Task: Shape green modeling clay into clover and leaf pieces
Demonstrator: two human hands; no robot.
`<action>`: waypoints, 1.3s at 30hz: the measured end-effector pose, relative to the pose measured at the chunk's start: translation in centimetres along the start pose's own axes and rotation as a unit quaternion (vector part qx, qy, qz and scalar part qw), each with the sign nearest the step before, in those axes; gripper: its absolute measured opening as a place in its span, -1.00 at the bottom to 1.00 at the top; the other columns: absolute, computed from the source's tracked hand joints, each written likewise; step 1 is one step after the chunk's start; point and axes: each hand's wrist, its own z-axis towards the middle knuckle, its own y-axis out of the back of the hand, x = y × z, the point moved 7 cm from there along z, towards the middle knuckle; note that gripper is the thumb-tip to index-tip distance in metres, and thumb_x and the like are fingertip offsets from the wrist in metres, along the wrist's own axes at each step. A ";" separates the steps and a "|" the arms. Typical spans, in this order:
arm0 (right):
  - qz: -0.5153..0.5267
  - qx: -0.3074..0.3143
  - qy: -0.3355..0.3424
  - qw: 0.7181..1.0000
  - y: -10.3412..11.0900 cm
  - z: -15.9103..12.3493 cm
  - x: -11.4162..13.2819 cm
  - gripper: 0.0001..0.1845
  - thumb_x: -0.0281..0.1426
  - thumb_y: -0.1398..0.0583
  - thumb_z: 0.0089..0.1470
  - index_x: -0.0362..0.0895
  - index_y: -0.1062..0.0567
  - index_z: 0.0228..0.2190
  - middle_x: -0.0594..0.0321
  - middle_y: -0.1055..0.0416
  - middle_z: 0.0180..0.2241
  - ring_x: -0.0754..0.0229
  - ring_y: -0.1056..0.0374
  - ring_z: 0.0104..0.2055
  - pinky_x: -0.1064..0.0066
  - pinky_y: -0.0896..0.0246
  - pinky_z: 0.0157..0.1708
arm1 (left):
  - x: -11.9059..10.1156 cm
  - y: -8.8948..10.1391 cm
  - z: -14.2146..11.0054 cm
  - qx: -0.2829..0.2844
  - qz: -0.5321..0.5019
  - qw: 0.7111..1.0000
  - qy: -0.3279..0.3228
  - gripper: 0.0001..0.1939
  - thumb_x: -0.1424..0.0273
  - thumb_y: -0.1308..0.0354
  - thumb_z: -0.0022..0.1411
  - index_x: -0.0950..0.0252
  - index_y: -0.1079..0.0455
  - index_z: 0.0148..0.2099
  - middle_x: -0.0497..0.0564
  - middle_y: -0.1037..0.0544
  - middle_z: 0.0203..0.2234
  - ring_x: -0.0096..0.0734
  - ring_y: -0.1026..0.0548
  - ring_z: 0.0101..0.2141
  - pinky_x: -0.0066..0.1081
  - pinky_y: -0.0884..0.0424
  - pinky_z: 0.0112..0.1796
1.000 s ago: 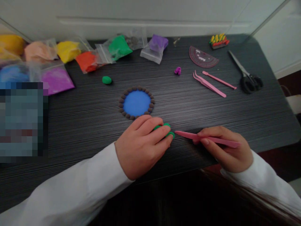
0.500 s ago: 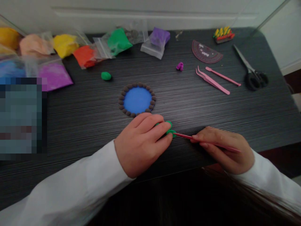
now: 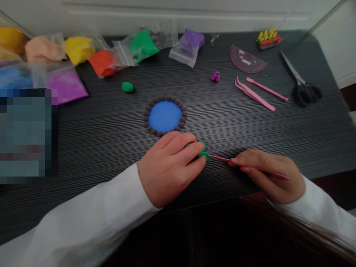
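My left hand (image 3: pixel 171 167) lies on the dark table (image 3: pixel 250 129) with its fingers pressed down on a small green clay piece (image 3: pixel 203 151), most of which is hidden under the fingertips. My right hand (image 3: pixel 269 176) pinches a thin pink modelling tool (image 3: pixel 222 158) whose tip touches the green clay. Just beyond my left hand sits a flat blue clay disc (image 3: pixel 164 115) ringed with small brown clay balls.
Bags of coloured clay (image 3: pixel 105 61) line the back left. A green clay lump (image 3: pixel 127 86) and a purple clay bit (image 3: pixel 215 76) lie loose. Pink tweezers (image 3: pixel 254 95), another pink tool (image 3: pixel 267 89), a protractor (image 3: pixel 247 61) and black scissors (image 3: pixel 302 85) lie at the right.
The pink tool's tip moved left from a small gap to touching the green clay, and turned edge-on. My left hand stays pressed on the clay.
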 end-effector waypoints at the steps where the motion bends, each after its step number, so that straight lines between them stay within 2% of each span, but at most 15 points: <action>1: 0.000 0.001 0.000 1.000 0.0 0.0 0.0 -0.62 -0.59 -0.11 -0.10 -0.05 -0.37 -0.19 0.26 -0.45 -0.32 0.22 -0.35 -0.29 0.40 -0.30 -0.35 | 0.0 0.0 0.0 0.000 -0.001 1.000 0.000 -0.83 0.46 -0.04 0.07 0.28 -0.36 -0.24 0.03 -0.45 -0.27 -0.28 -0.33 -0.20 -0.22 -0.31 -0.23; 16: -0.010 0.008 -0.015 1.000 -0.2 0.0 -0.2 -0.65 -0.57 -0.10 -0.07 -0.05 -0.38 -0.20 0.24 -0.45 -0.32 0.21 -0.36 -0.29 0.40 -0.31 -0.36 | 0.0 0.0 -0.1 0.001 -0.001 1.000 0.008 -0.83 0.46 -0.03 0.08 0.28 -0.35 -0.23 0.01 -0.44 -0.27 -0.26 -0.33 -0.20 -0.23 -0.31 -0.23; 23: 0.032 -0.020 -0.022 0.999 0.4 -0.2 -0.2 -0.62 -0.61 -0.11 -0.10 -0.05 -0.38 -0.20 0.27 -0.44 -0.33 0.23 -0.35 -0.27 0.42 -0.28 -0.31 | 0.1 -0.1 0.0 0.007 -0.002 1.000 0.007 -0.82 0.45 -0.03 0.08 0.28 -0.36 -0.22 0.02 -0.45 -0.27 -0.24 -0.32 -0.19 -0.22 -0.31 -0.22; 29: 0.040 -0.001 -0.005 0.999 0.1 -0.2 0.2 -0.59 -0.63 -0.11 -0.13 -0.05 -0.38 -0.20 0.27 -0.44 -0.31 0.21 -0.33 -0.27 0.37 -0.28 -0.31 | 0.0 0.0 0.0 -0.004 -0.002 1.000 0.003 -0.84 0.46 -0.01 0.09 0.30 -0.36 -0.25 0.03 -0.45 -0.28 -0.27 -0.34 -0.20 -0.23 -0.32 -0.24; 39: 0.013 0.019 0.004 1.000 -0.4 0.0 0.2 -0.61 -0.66 -0.11 -0.12 -0.13 -0.37 -0.20 0.24 -0.43 -0.31 0.26 -0.32 -0.28 0.41 -0.26 -0.31 | 0.0 -0.1 -0.2 0.016 -0.005 1.000 0.008 -0.82 0.45 0.01 0.11 0.27 -0.35 -0.22 0.03 -0.44 -0.26 -0.24 -0.32 -0.18 -0.21 -0.31 -0.22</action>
